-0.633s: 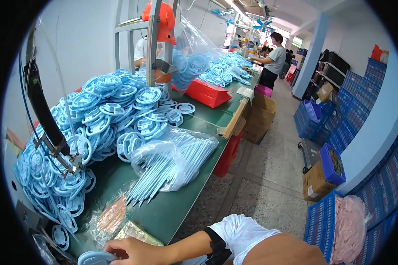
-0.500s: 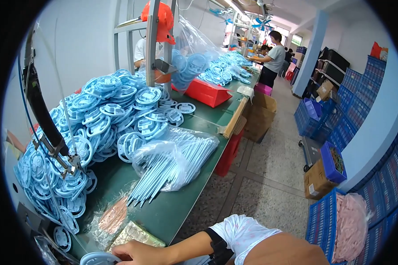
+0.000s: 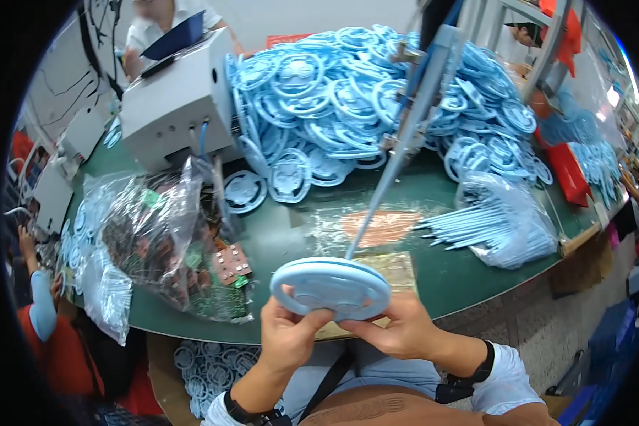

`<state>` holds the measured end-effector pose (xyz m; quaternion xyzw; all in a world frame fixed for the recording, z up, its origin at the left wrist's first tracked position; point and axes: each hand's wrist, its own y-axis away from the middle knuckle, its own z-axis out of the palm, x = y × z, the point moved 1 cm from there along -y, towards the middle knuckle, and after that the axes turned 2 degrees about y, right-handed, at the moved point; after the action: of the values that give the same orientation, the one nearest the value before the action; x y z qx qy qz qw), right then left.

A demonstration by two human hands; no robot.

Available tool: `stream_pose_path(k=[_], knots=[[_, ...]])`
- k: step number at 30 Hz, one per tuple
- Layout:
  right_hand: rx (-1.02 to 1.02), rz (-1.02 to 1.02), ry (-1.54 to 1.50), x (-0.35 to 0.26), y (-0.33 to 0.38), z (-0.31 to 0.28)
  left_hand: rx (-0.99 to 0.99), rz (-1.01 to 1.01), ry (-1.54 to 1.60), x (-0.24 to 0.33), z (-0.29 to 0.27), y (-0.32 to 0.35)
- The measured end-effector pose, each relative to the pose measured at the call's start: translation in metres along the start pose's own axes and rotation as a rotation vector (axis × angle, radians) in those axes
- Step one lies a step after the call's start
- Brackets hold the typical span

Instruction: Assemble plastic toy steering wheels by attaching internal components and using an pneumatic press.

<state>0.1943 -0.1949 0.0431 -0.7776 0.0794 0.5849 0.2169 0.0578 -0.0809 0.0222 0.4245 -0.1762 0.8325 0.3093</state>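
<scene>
Between my two hands is a light-blue plastic ring-shaped disc (image 3: 330, 284), like a toy steering wheel, with cut-outs around a raised centre. My left hand (image 3: 287, 334) grips its near left edge. On the near right edge, my right hand (image 3: 401, 326) is closed too, and the thumbs almost meet at the front. A long light-blue stick (image 3: 383, 192) slants up and right from the disc's far edge; whether it is fixed there I cannot tell. Behind the disc lies a yellowish flat pad (image 3: 397, 273), partly covered, and a copper-coloured patch (image 3: 380, 227) under clear film.
Many similar light-blue discs (image 3: 334, 106) are heaped at the back of the green table (image 3: 277, 241). Bagged blue sticks (image 3: 504, 227) lie right, bagged circuit boards (image 3: 170, 248) left. A grey machine box (image 3: 177, 99) stands behind. Below, a carton (image 3: 163, 376) holds more discs. Other people work nearby.
The view has swung to the left. Before, only my right hand showed, at a blue disc by the lower edge; now both hands hold a disc up in front of me.
</scene>
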Motion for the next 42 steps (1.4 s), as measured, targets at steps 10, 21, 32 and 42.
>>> stream_pose_path(k=[10, 21, 32, 42], knots=[[0.056, -0.133, -0.010, -0.036, -0.028, -0.025, -0.151, 0.084, -0.146, 0.011, -0.010, -0.002], [-0.076, -0.538, 0.667, -0.024, -0.039, -0.031, -0.285, 0.098, -0.578, 0.013, -0.036, -0.032], [-0.411, -0.578, 0.731, 0.029, -0.003, -0.025, -0.864, 0.304, -1.423, -0.005, -0.014, -0.039], [0.667, -0.528, 0.433, -0.048, -0.146, -0.136, -0.962, 0.294, -1.372, 0.017, -0.023, -0.058]])
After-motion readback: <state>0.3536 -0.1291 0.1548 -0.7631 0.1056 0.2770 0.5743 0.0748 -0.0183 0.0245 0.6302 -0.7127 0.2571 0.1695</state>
